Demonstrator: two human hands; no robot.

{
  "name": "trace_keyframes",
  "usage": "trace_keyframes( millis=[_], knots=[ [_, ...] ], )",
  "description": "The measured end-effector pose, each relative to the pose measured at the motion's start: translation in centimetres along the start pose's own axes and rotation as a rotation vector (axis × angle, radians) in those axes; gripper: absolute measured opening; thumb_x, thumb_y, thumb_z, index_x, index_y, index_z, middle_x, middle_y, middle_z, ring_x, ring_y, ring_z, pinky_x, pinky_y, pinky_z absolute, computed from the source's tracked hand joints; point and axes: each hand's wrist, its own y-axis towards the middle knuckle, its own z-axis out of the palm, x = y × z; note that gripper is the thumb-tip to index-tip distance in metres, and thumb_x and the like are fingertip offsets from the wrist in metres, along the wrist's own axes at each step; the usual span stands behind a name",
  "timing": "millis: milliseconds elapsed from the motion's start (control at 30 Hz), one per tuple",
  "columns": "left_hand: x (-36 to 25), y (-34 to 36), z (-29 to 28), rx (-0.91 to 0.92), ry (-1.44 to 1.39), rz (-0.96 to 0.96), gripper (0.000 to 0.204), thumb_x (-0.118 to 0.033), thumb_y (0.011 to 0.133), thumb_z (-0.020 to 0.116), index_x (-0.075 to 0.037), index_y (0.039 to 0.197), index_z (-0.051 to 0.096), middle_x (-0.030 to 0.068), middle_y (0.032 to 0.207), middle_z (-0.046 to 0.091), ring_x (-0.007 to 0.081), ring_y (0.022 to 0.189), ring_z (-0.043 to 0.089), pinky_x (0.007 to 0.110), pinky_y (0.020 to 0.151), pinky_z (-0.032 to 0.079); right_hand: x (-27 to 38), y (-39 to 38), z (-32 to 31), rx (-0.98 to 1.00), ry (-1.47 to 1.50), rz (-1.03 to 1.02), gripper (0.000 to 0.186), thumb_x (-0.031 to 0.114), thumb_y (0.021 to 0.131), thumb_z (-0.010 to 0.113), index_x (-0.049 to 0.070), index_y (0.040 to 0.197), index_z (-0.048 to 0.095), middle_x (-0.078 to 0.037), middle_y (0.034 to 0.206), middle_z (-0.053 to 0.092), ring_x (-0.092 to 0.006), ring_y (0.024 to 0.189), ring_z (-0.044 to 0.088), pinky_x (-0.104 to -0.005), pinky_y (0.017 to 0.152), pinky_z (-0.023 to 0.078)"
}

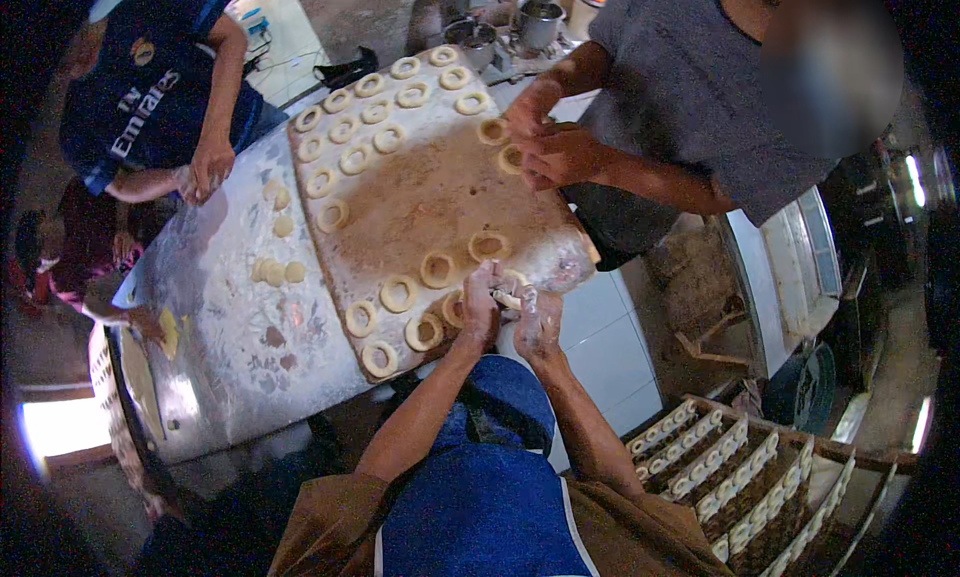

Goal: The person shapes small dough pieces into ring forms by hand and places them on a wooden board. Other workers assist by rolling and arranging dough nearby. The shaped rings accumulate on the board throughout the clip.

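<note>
Close together at the near edge of a floured wooden board (420, 192), my left hand (481, 305) and my right hand (540, 324) have their fingers closed round a pale piece of dough (508, 299). The fingers partly hide its shape; it looks like a ring. Several dough rings lie on the board beside my left hand, among them one ring (438, 270) and another ring (424, 331). A further ring (489, 246) rests just beyond my fingers. More rings stand in rows along the far left part of the board.
Small flattened dough pieces (272, 271) lie on the floured metal table (220, 277) at left. A co-worker in grey (690, 97) works dough at the board's far right; another in a dark shirt (150, 87) stands far left. Racked trays of rings (740, 477) stand lower right.
</note>
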Motion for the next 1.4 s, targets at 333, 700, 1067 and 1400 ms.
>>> trace_keyframes(
  millis=[333,700,1067,1400],
  knots=[
    [0.0,2.6,9.9,-0.146,1.482,0.242,0.032,-0.027,0.091,0.044,-0.001,0.099,0.062,0.0279,0.095,0.063,0.0457,0.091,0.059,0.054,0.081,0.044,-2.8,2.8,-9.1,-0.018,0.107,0.293,0.039,0.023,0.084,0.068,-0.004,0.109,0.059,-0.014,0.101,0.064,-0.0244,0.088,0.062,-0.0365,0.077,0.050],
    [-8.5,5.0,-0.1,0.107,2.108,0.610,0.036,-0.028,0.075,0.071,-0.009,0.105,0.063,0.0136,0.109,0.060,0.0317,0.110,0.053,0.053,0.091,0.041,-2.2,1.5,-5.2,-0.078,-0.463,-0.066,0.045,0.016,0.078,0.070,-0.001,0.117,0.054,-0.022,0.101,0.060,-0.0402,0.095,0.056,-0.0455,0.085,0.046],
    [-12.6,-6.5,-6.3,0.165,0.645,0.271,0.022,-0.017,0.089,0.052,0.002,0.092,0.063,0.0101,0.094,0.064,0.0209,0.087,0.061,0.033,0.086,0.048,1.6,0.8,5.0,0.293,0.163,0.019,0.033,0.025,0.078,0.064,0.000,0.099,0.064,-0.015,0.089,0.067,-0.0327,0.082,0.064,-0.0405,0.077,0.051],
    [-11.3,-11.3,-5.8,-0.275,0.858,0.538,0.038,-0.038,0.093,0.053,-0.001,0.101,0.056,0.0128,0.093,0.063,0.0222,0.086,0.060,0.038,0.075,0.048,8.8,-1.6,11.2,0.252,0.432,0.575,0.065,0.052,0.099,0.034,-0.005,0.112,0.061,-0.013,0.108,0.065,-0.0239,0.103,0.060,-0.0338,0.091,0.045]
  ],
)
